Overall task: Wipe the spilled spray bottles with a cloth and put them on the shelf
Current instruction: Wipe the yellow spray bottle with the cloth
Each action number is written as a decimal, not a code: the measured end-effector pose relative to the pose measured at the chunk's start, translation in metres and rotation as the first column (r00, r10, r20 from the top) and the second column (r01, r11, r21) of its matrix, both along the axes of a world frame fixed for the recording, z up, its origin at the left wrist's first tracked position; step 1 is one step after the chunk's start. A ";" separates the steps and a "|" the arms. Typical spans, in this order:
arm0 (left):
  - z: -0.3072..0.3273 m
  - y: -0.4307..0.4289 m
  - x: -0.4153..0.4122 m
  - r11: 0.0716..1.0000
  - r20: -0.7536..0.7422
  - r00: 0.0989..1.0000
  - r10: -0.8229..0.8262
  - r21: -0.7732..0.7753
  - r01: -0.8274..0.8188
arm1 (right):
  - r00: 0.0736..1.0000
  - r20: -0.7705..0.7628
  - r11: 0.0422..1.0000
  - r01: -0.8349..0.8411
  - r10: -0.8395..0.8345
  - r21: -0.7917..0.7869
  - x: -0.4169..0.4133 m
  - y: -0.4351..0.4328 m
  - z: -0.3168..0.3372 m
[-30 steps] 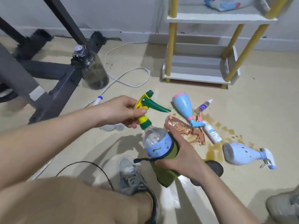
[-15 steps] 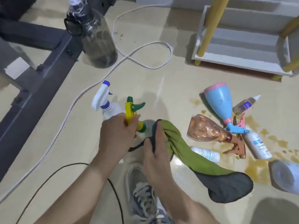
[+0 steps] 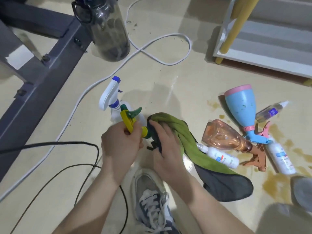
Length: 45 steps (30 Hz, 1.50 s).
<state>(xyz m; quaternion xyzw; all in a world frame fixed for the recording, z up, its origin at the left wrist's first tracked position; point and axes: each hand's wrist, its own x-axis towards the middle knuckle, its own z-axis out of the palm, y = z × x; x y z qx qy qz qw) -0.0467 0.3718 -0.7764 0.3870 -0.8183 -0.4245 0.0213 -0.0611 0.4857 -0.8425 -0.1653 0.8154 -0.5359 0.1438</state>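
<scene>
At centre, over the floor (image 3: pixel 165 76): left hand (image 3: pixel 121 147) clenches the spray bottle (image 3: pixel 127 122) by its yellow-green head; right hand (image 3: pixel 167 149) wraps the green cloth (image 3: pixel 194 146) round its hidden body. Step: wiping. Next, likely: release cloth, stand bottle on shelf (image 3: pixel 263 63), upper right.

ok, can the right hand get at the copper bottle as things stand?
Likely not yet: the right hand grips the green cloth round the sprayer bottle held by the left hand, and the cloth hangs between it and the copper bottle.
</scene>
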 end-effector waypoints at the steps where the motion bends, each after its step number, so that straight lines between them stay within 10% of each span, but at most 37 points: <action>1: -0.002 -0.002 0.002 1.000 0.000 1.000 0.004 0.008 -0.004 | 1.000 -0.014 1.000 -0.023 0.023 0.000 -0.011 0.006 -0.010; 7: -0.004 -0.004 -0.001 0.978 0.012 0.983 -0.183 -0.102 0.183 | 0.885 0.414 0.910 -0.333 0.212 0.247 -0.066 0.049 -0.038; 10: 0.001 0.006 -0.010 0.938 0.009 0.964 -0.264 -0.231 0.259 | 0.892 0.447 0.967 -0.162 0.057 0.199 -0.060 0.043 -0.025; 15: -0.008 0.017 -0.020 0.940 -0.045 0.970 -0.241 -0.261 0.221 | 0.970 0.219 0.995 -0.105 0.102 0.001 -0.006 0.021 0.018; 20: -0.004 0.025 -0.027 0.907 0.081 0.953 -0.293 -0.291 0.304 | 0.990 0.086 0.955 -0.129 0.109 0.267 -0.012 0.039 0.011; 25: -0.003 0.030 -0.032 0.954 0.038 0.970 -0.242 -0.172 0.245 | 0.921 0.384 0.993 0.020 -0.062 0.114 -0.022 0.046 0.001; 34: -0.006 0.012 -0.024 1.000 -0.035 0.999 0.027 -0.001 -0.027 | 0.996 -0.051 0.974 -0.061 0.074 0.219 -0.015 0.029 -0.021; 39: 0.003 -0.010 -0.016 0.911 -0.016 0.998 0.056 0.410 -0.045 | 0.962 0.274 0.977 -0.057 -0.002 0.205 -0.055 0.044 -0.055; 45: 0.023 -0.025 -0.006 0.891 0.006 0.967 -0.254 -0.387 0.236 | 0.949 0.313 0.965 -0.109 0.031 0.237 -0.062 0.048 -0.032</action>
